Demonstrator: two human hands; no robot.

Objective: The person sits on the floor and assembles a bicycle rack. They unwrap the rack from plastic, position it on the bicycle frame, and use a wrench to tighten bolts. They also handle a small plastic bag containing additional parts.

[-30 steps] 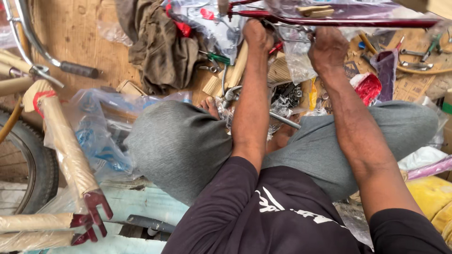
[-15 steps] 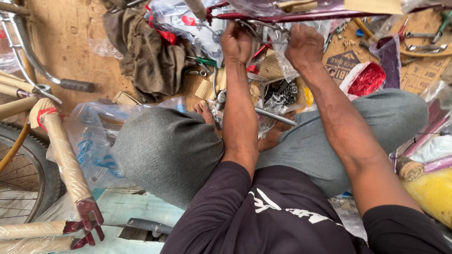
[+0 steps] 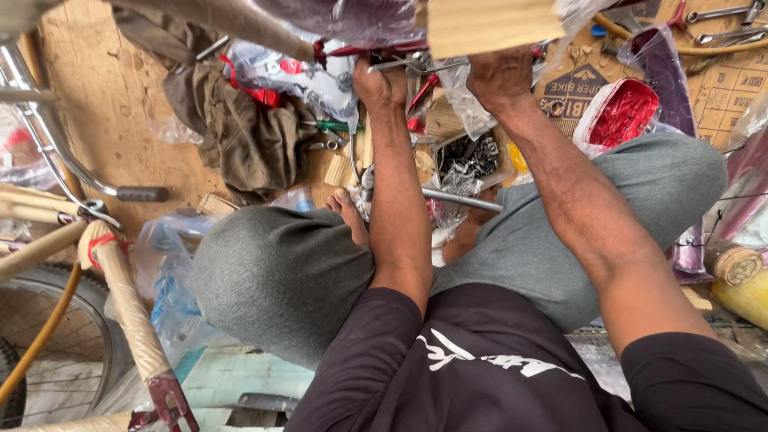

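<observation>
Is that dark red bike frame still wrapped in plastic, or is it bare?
Wrapped. Clear plastic film covers the dark red frame above the left hand and right hand, with loose film hanging between them.

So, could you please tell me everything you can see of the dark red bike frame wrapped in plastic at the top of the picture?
The bike frame is a dark red, glossy tube, metal by its look, under clear crinkled plastic wrap. It runs across the top of the view, above the person's knees, partly cut off by the edge. A strip of tan cardboard covers part of it. The left hand and the right hand reach up to its underside, where a small metal part shows between them.
</observation>
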